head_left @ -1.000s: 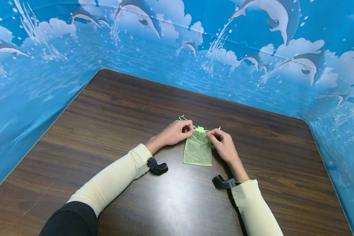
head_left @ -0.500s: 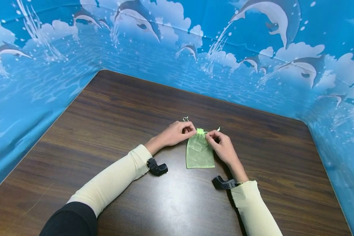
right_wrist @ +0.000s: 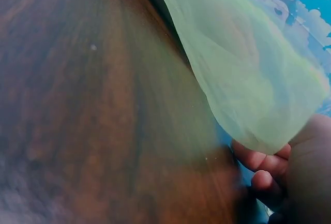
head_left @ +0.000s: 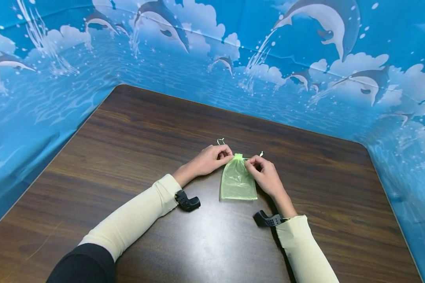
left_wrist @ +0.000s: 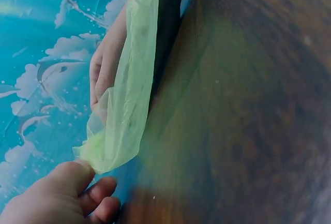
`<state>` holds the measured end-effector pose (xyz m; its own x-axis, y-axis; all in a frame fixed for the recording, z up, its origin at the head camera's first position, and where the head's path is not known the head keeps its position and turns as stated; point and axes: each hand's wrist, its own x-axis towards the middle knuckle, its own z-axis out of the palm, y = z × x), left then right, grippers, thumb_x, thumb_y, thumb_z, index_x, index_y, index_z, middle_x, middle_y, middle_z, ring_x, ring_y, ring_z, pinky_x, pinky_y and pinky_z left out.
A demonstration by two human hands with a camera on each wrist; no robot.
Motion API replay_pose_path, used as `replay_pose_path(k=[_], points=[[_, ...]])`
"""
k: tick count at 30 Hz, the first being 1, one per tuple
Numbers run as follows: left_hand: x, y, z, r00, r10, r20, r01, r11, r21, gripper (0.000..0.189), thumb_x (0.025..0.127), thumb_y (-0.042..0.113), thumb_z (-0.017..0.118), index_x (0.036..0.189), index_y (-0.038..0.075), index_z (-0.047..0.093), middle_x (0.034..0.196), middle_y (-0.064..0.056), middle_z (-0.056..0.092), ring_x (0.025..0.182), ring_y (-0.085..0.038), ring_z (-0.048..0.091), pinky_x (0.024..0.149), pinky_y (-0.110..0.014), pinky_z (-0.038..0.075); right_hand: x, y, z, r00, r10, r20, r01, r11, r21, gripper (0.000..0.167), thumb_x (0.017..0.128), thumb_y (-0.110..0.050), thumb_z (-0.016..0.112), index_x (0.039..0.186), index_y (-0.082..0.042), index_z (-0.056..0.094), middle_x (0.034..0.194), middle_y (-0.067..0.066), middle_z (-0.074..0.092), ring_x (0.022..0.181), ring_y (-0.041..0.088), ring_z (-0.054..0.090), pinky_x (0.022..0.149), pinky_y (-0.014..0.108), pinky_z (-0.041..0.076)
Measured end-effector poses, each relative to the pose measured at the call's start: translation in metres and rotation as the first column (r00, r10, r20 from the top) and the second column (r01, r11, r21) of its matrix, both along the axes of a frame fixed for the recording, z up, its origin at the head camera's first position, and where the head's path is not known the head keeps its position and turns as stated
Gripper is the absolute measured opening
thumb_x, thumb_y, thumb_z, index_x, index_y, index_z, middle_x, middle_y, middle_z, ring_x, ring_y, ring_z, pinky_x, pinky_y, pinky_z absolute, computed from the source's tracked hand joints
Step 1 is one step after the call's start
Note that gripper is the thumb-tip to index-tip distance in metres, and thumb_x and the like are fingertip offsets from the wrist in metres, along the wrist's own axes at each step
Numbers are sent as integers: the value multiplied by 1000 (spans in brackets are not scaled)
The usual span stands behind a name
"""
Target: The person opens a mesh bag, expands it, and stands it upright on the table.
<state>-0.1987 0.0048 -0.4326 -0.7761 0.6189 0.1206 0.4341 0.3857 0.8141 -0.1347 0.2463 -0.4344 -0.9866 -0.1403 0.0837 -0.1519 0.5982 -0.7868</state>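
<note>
A sheer light-green drawstring pouch (head_left: 239, 182) hangs between both hands, its neck gathered and its flat body toward the person. My left hand (head_left: 213, 159) pinches it at the left of the neck, thumb against fingers; in the left wrist view the thumb tip of that left hand (left_wrist: 57, 190) sits right at the gathers. On the other side my right hand (head_left: 266, 175) pinches the drawstring beside the neck. Loose cord ends (head_left: 221, 140) stick out beyond the left hand, and a knotted end (head_left: 261, 153) shows past the right. The right wrist view has the pouch (right_wrist: 248, 69) spread above the right fingers.
A dark wood-grain table (head_left: 145, 129) lies under the hands. Behind it and at both sides hangs a blue dolphin-print cloth (head_left: 184, 67). Black wrist-camera mounts (head_left: 187, 201) jut inward from both wrists, over pale sleeves (head_left: 134, 216).
Between the hands the pouch has shifted slightly, first right, then back left, and its lower part has spread a little wider below the gathers. Both hands keep their pinch.
</note>
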Motion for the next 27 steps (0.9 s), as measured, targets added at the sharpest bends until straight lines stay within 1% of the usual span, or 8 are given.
replay_pose_path(k=[3, 7, 10, 15, 21, 24, 27], points=[[1, -2, 0, 1000, -3, -4, 3, 1000, 0, 15, 107, 30, 60, 107, 18, 70, 86, 3, 69, 73, -10, 58, 70, -26, 45, 0, -1, -1, 1000, -2, -5, 2, 1000, -2, 19, 105, -33, 63, 102, -17, 73, 83, 3, 65, 67, 18, 52, 62, 28, 43], [2, -3, 0, 999, -20, -27, 20, 1000, -13, 17, 107, 33, 60, 109, 19, 71, 88, 4, 71, 76, -9, 61, 72, -27, 47, 2, -2, -2, 1000, -7, -13, 7, 1000, -8, 21, 106, -34, 62, 100, -16, 72, 82, 5, 65, 68, 19, 52, 63, 28, 42], [2, -4, -1, 999, -28, -47, 27, 999, -25, 17, 107, 32, 60, 108, 20, 71, 88, 5, 71, 75, -8, 61, 71, -27, 47, 3, -3, -3, 1000, -12, -20, 12, 1000, -9, 21, 106, -34, 63, 98, -16, 72, 82, 5, 65, 69, 19, 52, 63, 27, 42], [2, -6, -1, 998, -29, -51, 28, 999, -22, 15, 107, 30, 60, 108, 20, 71, 86, 4, 70, 73, -9, 60, 70, -26, 46, 5, -6, -4, 999, -20, -28, 19, 1000, -9, 21, 105, -34, 63, 97, -16, 72, 81, 3, 64, 68, 18, 51, 63, 27, 42], [5, -7, -3, 996, -49, -80, 46, 998, -31, 14, 105, 32, 65, 106, 20, 72, 84, 5, 69, 72, -9, 60, 69, -25, 46, 7, -8, -6, 999, -27, -44, 27, 1000, -8, 20, 105, -31, 63, 96, -15, 71, 79, 3, 63, 67, 17, 51, 62, 27, 42], [5, -8, -5, 995, -54, -84, 52, 998, -33, 13, 105, 30, 65, 105, 19, 71, 84, 5, 70, 72, -9, 61, 69, -25, 46, 8, -8, -7, 999, -30, -46, 30, 1000, -6, 20, 106, -30, 62, 98, -15, 71, 81, 3, 64, 68, 17, 52, 63, 27, 43], [5, -8, -6, 995, -57, -83, 55, 998, -30, 12, 106, 29, 63, 105, 19, 70, 84, 5, 70, 73, -8, 61, 70, -26, 46, 9, -9, -7, 999, -31, -44, 30, 1000, -7, 22, 107, -33, 59, 106, -15, 71, 84, 4, 66, 70, 17, 55, 64, 28, 45]])
